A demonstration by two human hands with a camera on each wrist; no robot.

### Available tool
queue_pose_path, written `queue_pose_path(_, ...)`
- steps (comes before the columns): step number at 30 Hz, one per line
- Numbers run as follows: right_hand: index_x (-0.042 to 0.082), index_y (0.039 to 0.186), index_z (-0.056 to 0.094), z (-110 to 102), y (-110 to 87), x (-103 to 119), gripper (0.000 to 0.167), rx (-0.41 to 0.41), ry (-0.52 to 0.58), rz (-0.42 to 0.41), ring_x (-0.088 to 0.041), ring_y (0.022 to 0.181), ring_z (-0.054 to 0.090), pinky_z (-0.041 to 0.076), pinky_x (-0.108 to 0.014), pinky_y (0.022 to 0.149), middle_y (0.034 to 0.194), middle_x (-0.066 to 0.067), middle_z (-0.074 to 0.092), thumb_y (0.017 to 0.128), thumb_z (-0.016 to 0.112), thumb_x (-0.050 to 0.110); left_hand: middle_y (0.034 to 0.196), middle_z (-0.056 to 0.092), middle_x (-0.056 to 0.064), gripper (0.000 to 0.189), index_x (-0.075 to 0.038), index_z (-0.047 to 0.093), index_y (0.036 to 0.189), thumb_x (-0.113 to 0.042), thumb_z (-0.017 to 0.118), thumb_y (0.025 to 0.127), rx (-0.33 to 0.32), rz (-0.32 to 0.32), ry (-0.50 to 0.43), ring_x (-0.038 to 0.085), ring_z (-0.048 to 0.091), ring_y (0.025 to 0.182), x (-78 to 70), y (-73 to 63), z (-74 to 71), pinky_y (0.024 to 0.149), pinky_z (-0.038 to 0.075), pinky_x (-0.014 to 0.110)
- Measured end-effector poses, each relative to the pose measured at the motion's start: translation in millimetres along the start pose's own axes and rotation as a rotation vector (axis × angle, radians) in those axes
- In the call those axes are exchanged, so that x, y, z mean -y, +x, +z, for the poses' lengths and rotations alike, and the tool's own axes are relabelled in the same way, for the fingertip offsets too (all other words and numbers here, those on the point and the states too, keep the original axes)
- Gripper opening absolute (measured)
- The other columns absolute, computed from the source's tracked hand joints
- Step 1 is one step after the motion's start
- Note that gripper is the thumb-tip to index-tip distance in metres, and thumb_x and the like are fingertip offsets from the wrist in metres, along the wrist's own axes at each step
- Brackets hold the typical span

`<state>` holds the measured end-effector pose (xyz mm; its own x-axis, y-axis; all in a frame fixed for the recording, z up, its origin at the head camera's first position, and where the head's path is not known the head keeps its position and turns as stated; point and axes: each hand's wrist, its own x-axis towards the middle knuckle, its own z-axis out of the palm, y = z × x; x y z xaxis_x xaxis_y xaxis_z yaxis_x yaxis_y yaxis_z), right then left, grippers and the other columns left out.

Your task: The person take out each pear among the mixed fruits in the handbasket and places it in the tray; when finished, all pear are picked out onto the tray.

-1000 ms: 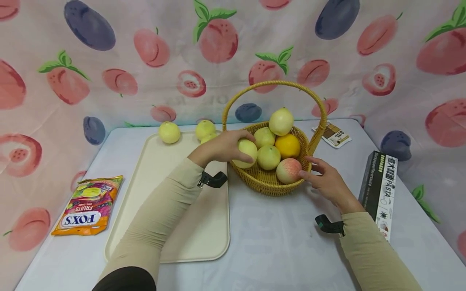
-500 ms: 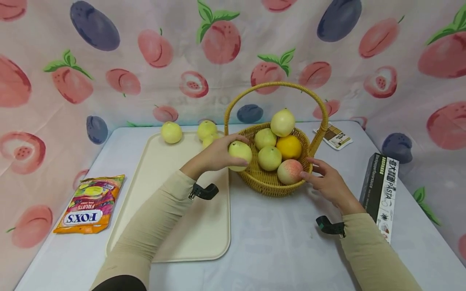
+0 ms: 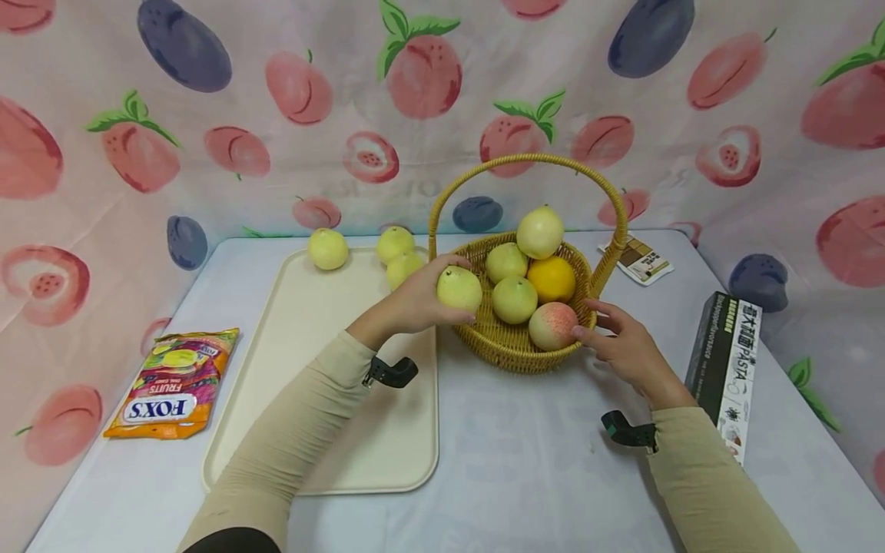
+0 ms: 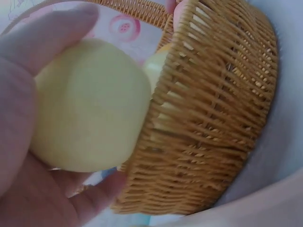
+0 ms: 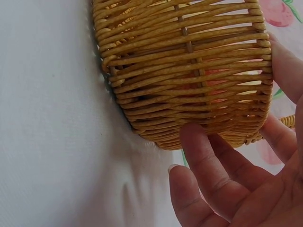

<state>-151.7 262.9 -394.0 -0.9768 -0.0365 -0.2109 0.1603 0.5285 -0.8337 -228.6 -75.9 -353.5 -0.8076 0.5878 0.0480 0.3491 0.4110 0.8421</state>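
Note:
My left hand (image 3: 415,298) grips a round yellow-green fruit (image 3: 459,289) at the left rim of the wicker basket (image 3: 508,357). In the left wrist view this smooth fruit (image 4: 92,104) sits between thumb and fingers, close against the woven wall. On the basket's right side my right hand (image 3: 628,349) holds the rim, the thumb near a pinkish peach (image 3: 553,326). The right wrist view has its fingers (image 5: 201,156) against the outer weave. Also inside the basket are an orange (image 3: 551,279), a pale fruit (image 3: 540,232) on top and two yellow-green fruits (image 3: 515,300).
A cream tray (image 3: 366,453) lies left of the basket, with several yellow-green fruits (image 3: 328,249) at its far end. A candy bag (image 3: 173,384) is at far left. To the right lie a pasta box (image 3: 726,369) and a small packet (image 3: 643,259). The basket's tall handle (image 3: 532,159) arches above.
My left hand has shifted left with the fruit, from over the basket's interior to its left rim. The fruit's stem spot has come into view. My right hand stays on the basket.

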Motion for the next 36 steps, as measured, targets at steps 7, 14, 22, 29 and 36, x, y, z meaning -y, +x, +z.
queue_pose_path(7, 0.013, 0.159, 0.028, 2, -1.2, 2, 0.086, -0.001, 0.002, -0.003, -0.044, 0.13, 0.045, 0.049, -0.053, 0.096, 0.154, -0.03, 0.031, 0.093, 0.066, 0.053, 0.139, 0.047, 0.008, 0.079, -0.016, 0.038, 0.149, -0.024, 0.082, 0.084, 0.051, 0.002, 0.044, 0.024, 0.053, 0.116, -2.9, -8.5, -7.9, 0.091, 0.05, 0.044)
queue_pose_path(14, 0.011, 0.159, 0.028, 3, -1.2, 1, 0.085, -0.002, -0.001, -0.012, -0.045, 0.13, 0.044, 0.051, -0.05, 0.093, 0.154, -0.031, 0.031, 0.094, 0.066, 0.052, 0.141, 0.048, 0.008, 0.083, -0.021, 0.04, 0.15, -0.032, 0.085, 0.081, 0.01, -0.078, 0.094, 0.026, 0.053, 0.117, 0.1, -28.2, -19.9, 0.092, 0.048, 0.047)
queue_pose_path(22, 0.011, 0.159, 0.028, 2, -1.3, 1, 0.086, -0.003, -0.003, -0.015, -0.044, 0.128, 0.045, 0.051, -0.049, 0.092, 0.154, -0.031, 0.031, 0.094, 0.066, 0.052, 0.141, 0.048, 0.012, 0.086, -0.021, 0.038, 0.151, -0.034, 0.085, 0.081, -0.07, -0.158, 0.143, 0.029, 0.052, 0.118, 14.5, -61.3, -49.6, 0.095, 0.045, 0.05)
queue_pose_path(29, 0.011, 0.159, 0.029, 1, -1.5, 1, 0.086, -0.005, -0.008, -0.016, -0.045, 0.128, 0.047, 0.052, -0.049, 0.092, 0.153, -0.031, 0.032, 0.094, 0.066, 0.053, 0.14, 0.049, 0.014, 0.089, -0.018, 0.036, 0.153, -0.032, 0.086, 0.08, -0.119, -0.221, 0.164, 0.032, 0.052, 0.116, 30.4, -82.6, -73.1, 0.097, 0.043, 0.052)
queue_pose_path(36, 0.012, 0.159, 0.028, 1, -1.2, 1, 0.085, 0.002, -0.012, -0.014, -0.045, 0.128, 0.047, 0.051, -0.051, 0.093, 0.154, -0.031, 0.031, 0.094, 0.065, 0.053, 0.139, 0.049, 0.019, 0.094, -0.018, 0.033, 0.154, -0.038, 0.086, 0.08, -0.156, -0.292, 0.199, 0.035, 0.052, 0.115, 43.8, -96.1, -89.3, 0.097, 0.042, 0.053)
